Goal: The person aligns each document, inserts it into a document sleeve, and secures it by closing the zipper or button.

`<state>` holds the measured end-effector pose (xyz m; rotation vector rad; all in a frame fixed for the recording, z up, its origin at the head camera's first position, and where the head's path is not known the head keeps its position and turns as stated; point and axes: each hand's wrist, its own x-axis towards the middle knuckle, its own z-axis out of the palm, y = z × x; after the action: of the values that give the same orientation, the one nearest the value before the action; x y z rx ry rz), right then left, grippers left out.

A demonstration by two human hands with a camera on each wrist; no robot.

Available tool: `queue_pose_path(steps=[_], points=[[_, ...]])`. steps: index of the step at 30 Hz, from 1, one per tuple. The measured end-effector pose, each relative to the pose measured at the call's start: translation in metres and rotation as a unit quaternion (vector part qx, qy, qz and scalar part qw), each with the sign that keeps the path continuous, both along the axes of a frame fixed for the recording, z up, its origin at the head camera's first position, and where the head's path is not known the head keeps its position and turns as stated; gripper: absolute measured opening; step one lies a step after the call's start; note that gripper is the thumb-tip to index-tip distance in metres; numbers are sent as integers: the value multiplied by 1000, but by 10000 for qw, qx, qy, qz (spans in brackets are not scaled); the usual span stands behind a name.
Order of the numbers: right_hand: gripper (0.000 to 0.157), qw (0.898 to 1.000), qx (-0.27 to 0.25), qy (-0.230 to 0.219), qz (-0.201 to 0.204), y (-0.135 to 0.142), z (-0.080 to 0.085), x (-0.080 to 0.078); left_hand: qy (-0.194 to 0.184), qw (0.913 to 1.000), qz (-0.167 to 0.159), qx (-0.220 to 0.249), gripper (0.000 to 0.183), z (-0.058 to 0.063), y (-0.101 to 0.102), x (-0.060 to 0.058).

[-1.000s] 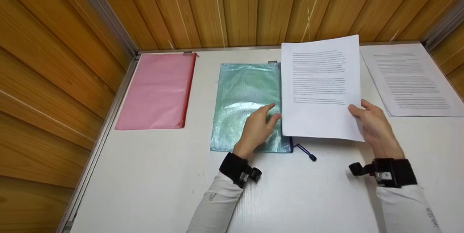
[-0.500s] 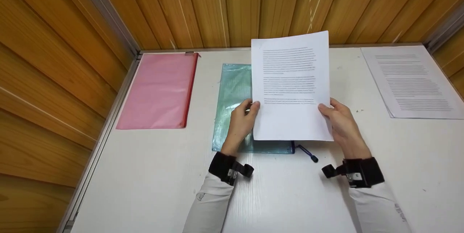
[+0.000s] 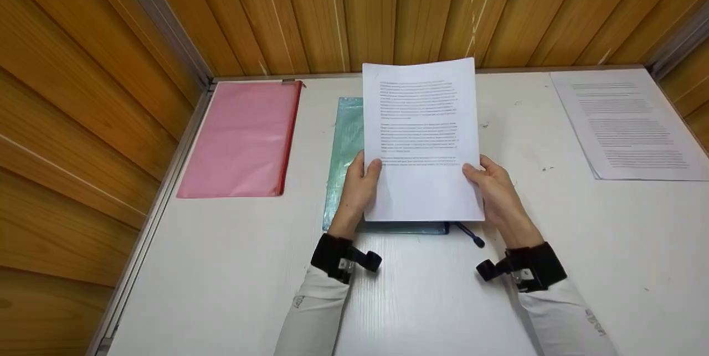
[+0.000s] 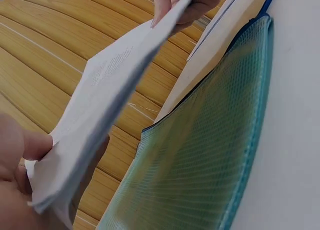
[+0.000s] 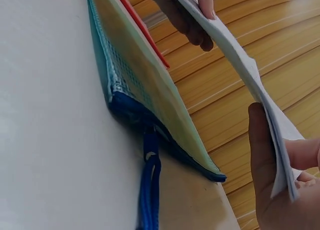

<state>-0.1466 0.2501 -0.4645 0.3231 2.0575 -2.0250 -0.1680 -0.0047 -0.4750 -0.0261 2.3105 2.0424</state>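
Observation:
A thin stack of printed paper sheets (image 3: pixel 421 123) is held up over the table, tilted so its text side shows in the head view. My left hand (image 3: pixel 359 190) pinches its left edge, thumb on the front and fingers behind. At the right edge my right hand (image 3: pixel 498 195) grips it the same way. Both wrist views show the sheets (image 4: pixel 107 99) raised off the surface. Beneath and behind them lies a green mesh zipper pouch (image 3: pixel 344 179) with a dark blue zipper and pull cord (image 5: pixel 150 190); the sheets cover most of it in the head view.
On the left of the white table (image 3: pixel 232 267) lies a pink zipper pouch (image 3: pixel 238 140) with a red zipper edge. More printed sheets (image 3: pixel 631 123) lie at the far right. Wood-patterned walls (image 3: pixel 365 13) stand behind and to the left.
The stack has moved left over the green pouch and slightly lower at the end. My left hand, free at first, has taken hold of its left edge.

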Motion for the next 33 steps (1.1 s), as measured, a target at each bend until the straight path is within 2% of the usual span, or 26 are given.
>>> queue_pose_path(steps=[5,10,17,20,22,25,28,33], points=[[58,9999,87,-35,-39,0,3,-3,-53,9999,18,131,41,0,0,1],[66,9988,-492,-30,-50,2,8,-9,-25,9998,-13,177,39,2,2,3],[63,9892,-1354,-401,403,3,6,-8,21,9998,21,211,39,3,0,4],[59,9859,-1486,-423,642,4,5,-6,113,9997,14,209,39,4,-1,4],[57,9872,-1376,-351,729,5,4,-6,155,9997,-21,186,39,4,-1,3],[56,9919,-998,-298,729,7,3,-5,82,9998,-157,128,40,4,-1,4],[56,9945,-717,-393,652,10,2,-6,-85,9989,-453,-82,42,5,-3,4],[57,9945,-802,-545,388,17,3,-6,-32,9936,-1051,-423,39,7,-9,5]])
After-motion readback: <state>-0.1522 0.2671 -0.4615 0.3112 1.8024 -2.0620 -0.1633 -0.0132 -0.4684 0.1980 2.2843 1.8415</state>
